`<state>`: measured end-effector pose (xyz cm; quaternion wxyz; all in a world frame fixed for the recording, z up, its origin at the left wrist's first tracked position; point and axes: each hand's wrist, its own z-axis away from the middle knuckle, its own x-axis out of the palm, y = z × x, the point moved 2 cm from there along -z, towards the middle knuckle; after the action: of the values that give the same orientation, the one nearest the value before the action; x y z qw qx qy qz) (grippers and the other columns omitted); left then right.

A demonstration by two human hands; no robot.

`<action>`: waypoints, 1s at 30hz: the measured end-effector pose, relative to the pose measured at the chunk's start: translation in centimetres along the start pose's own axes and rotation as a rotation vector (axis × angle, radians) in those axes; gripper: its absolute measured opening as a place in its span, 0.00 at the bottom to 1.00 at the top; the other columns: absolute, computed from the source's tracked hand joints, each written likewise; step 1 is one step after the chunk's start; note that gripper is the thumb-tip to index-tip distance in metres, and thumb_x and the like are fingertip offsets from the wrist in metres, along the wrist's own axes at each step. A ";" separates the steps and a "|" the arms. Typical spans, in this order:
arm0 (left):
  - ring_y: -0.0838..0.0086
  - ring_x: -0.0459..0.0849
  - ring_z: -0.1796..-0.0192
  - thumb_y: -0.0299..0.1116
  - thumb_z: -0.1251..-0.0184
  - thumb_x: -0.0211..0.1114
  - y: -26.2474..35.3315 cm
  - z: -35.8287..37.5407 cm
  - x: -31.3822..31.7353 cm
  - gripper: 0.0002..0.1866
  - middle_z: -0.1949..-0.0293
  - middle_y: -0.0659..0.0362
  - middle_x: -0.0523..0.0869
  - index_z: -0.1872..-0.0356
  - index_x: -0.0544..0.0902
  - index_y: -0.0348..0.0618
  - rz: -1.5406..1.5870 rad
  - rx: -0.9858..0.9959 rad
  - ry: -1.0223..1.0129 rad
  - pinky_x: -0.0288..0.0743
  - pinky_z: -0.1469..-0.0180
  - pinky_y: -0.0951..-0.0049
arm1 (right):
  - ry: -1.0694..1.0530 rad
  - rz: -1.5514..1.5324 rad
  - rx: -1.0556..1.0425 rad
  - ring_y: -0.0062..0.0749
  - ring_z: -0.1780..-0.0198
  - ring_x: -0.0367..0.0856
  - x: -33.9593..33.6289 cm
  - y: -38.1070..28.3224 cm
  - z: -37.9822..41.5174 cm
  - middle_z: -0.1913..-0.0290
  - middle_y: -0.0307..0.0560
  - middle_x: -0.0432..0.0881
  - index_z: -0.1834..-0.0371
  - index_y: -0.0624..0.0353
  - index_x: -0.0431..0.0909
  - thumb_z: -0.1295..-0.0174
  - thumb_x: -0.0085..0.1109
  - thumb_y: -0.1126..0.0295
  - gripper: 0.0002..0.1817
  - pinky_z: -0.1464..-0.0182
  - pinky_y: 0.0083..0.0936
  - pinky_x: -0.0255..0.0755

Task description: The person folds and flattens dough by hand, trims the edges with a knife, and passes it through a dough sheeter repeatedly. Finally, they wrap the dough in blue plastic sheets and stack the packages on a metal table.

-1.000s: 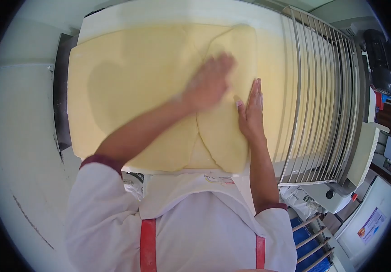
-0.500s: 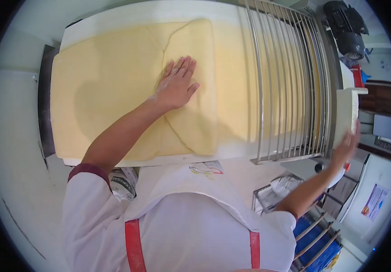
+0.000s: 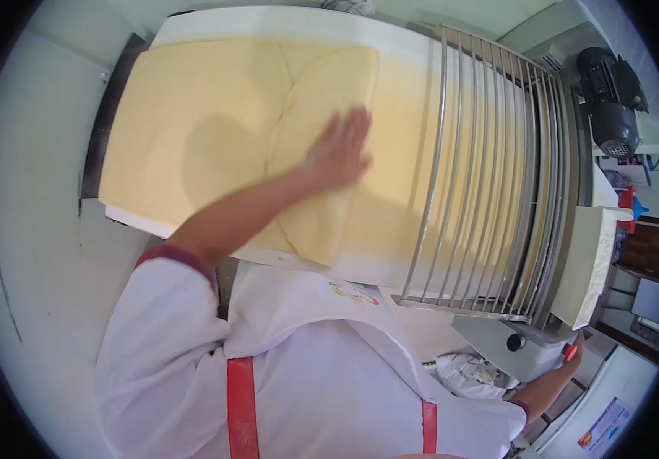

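Note:
A wide, pale yellow dough sheet [image 3: 169, 99] lies on the white belt of a dough sheeter. Its near end is doubled over into a folded flap [image 3: 337, 80] with a slanting seam. Over the right edge of that flap is my left hand [image 3: 341, 153], fingers stretched out and slightly blurred, holding nothing. My right hand [image 3: 579, 344] reaches to the far right, beside the sheeter's red knob [image 3: 570, 352]. Its fingers are mostly hidden behind the machine's corner.
A metal bar guard [image 3: 475, 176] slopes over the belt's right part, before the rollers. Behind it sit a dark motor [image 3: 611, 99] and a cream-coloured block-like part [image 3: 585, 264]. A black knob [image 3: 516, 342] is on the machine's front. A white plastic bag [image 3: 467, 375] lies below.
My left hand has shifted right and slightly down across the folded dough. My right hand has dropped from beside the cream part to near the red knob. The view has tilted.

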<state>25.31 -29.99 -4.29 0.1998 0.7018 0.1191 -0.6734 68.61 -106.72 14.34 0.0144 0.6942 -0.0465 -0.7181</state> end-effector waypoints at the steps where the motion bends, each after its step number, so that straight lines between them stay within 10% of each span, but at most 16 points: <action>1: 0.57 0.43 0.21 0.51 0.31 0.49 1.8 4.3 -0.8 0.41 0.24 0.45 0.48 0.27 0.50 0.32 0.011 0.147 -0.046 0.38 0.24 0.50 | 0.010 -0.003 -0.003 0.45 0.29 0.61 0.0 -0.1 -0.2 0.31 0.57 0.66 0.31 0.65 0.62 0.27 0.40 0.58 0.27 0.28 0.33 0.52; 6: 0.59 0.42 0.21 0.50 0.31 0.50 2.6 14.8 -2.3 0.41 0.23 0.45 0.46 0.25 0.47 0.34 0.335 0.285 -0.275 0.34 0.24 0.50 | 0.101 -0.029 0.003 0.46 0.28 0.59 -0.5 -1.3 0.6 0.30 0.57 0.64 0.30 0.65 0.60 0.28 0.41 0.60 0.28 0.27 0.34 0.50; 12: 0.61 0.44 0.21 0.47 0.27 0.47 -14.3 10.4 -2.9 0.37 0.24 0.47 0.48 0.26 0.48 0.33 0.067 -0.414 0.096 0.34 0.23 0.51 | 0.214 -0.055 -0.037 0.46 0.27 0.56 -1.5 -2.8 3.6 0.29 0.57 0.61 0.29 0.65 0.57 0.29 0.42 0.61 0.29 0.26 0.34 0.48; 24: 0.63 0.44 0.21 0.51 0.28 0.47 -9.2 7.5 -1.3 0.39 0.23 0.49 0.50 0.25 0.49 0.36 0.228 -0.195 0.005 0.37 0.24 0.49 | 0.635 -0.183 -0.289 0.47 0.25 0.51 1.2 -17.8 18.0 0.26 0.58 0.57 0.27 0.65 0.52 0.31 0.45 0.65 0.31 0.25 0.36 0.43; 30: 0.66 0.44 0.21 0.53 0.26 0.44 -35.5 11.9 -3.5 0.35 0.22 0.58 0.49 0.24 0.50 0.49 -0.009 -0.221 -0.057 0.35 0.24 0.49 | 0.710 -0.256 -0.387 0.47 0.24 0.48 3.1 -29.5 31.6 0.25 0.58 0.54 0.26 0.65 0.49 0.32 0.47 0.67 0.33 0.24 0.37 0.40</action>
<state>-1.08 -3.26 -5.21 0.2762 0.6557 0.1899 -0.6766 38.28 -76.19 9.69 0.0703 0.8831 0.1838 -0.4259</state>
